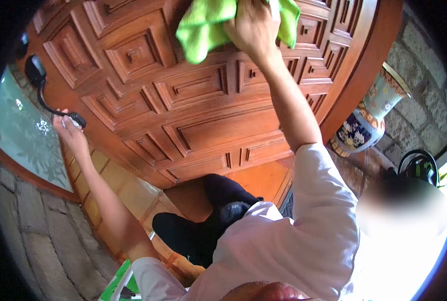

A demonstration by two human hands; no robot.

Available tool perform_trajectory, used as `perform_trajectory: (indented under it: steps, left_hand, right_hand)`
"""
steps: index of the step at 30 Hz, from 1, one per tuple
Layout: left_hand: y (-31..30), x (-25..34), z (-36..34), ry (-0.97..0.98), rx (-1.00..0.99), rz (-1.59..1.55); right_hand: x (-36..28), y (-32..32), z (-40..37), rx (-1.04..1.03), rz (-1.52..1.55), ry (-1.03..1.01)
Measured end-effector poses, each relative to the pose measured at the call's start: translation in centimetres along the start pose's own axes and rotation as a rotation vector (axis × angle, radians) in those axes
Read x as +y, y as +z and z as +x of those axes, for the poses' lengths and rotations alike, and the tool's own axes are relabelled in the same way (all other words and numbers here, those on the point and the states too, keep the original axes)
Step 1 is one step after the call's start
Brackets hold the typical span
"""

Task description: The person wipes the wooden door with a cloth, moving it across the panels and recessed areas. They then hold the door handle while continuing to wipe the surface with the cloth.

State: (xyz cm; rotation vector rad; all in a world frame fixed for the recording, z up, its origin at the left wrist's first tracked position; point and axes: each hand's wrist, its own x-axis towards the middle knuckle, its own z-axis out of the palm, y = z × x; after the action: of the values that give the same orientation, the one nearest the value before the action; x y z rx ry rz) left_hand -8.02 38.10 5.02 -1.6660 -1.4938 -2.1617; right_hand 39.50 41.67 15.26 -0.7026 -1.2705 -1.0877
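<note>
Evidently, a soft, light load is offered by the green cloth [203, 31], which is spread in loose folds against the carved wooden door [203, 134] at twelve o'clock, near the upper edge of the view. It is pinned under the right hand [256, 25]; the fingertips are cut off by the frame, so how far they are bent or spread cannot be told. At nine o'clock, the lower end of the dark handle [42, 95] is gripped by the left hand [71, 131], its fingers loosely curled.

Little weight or stiffness is to be expected from the cloth, and no fragility; its free corners, hanging at seven and four o'clock from the hand, may be easily folded or snagged on the raised mouldings. It is probably best held bunched at its middle, with the palm laid flat behind it.
</note>
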Motion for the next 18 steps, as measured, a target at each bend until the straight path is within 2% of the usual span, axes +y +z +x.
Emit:
perform_trajectory:
  steps: [1,3,5,7,9,10,11,14,16,18]
  left_hand:
    - [0.2,0.3,0.0,-0.029,0.010,0.023]
    - [0.3,-0.9,0.5,0.006,0.029,0.017]
    - [0.1,-0.2,0.2,0.061,0.033,0.070]
    - [0.1,0.6,0.1,0.036,0.008,0.127]
    - [-0.1,0.4,0.0,0.025,-0.006,0.121]
    - [-0.2,0.1,0.1,0.026,-0.001,0.120]
    - [-0.1,-0.2,0.2,0.040,0.014,0.107]
    - [0.4,-0.1,-0.2,0.039,0.042,0.090]
    - [0.1,0.1,-0.2,0.036,0.044,0.093]
    - [-0.1,-0.7,0.2,0.063,0.042,0.113]
  right_hand:
    - [1.6,-0.4,-4.2,-0.444,0.034,0.231]
    - [0.5,-1.3,-9.1,-0.150,0.015,0.085]
    - [0.7,-3.8,-11.1,-0.270,0.042,-0.005]
    - [5.5,-4.1,-14.4,-0.439,0.056,-0.010]
    - [6.8,-6.9,-14.2,-0.506,-0.137,-0.107]
    - [7.4,-7.4,-15.5,-0.545,-0.130,0.033]
    - [7.5,-7.2,-15.5,-0.615,0.047,0.237]
    - [4.2,-6.5,-15.6,-0.408,0.000,0.189]
    - [3.8,-6.3,-15.4,-0.449,-0.002,0.206]
    - [4.6,-5.5,-13.4,-0.417,0.086,0.412]
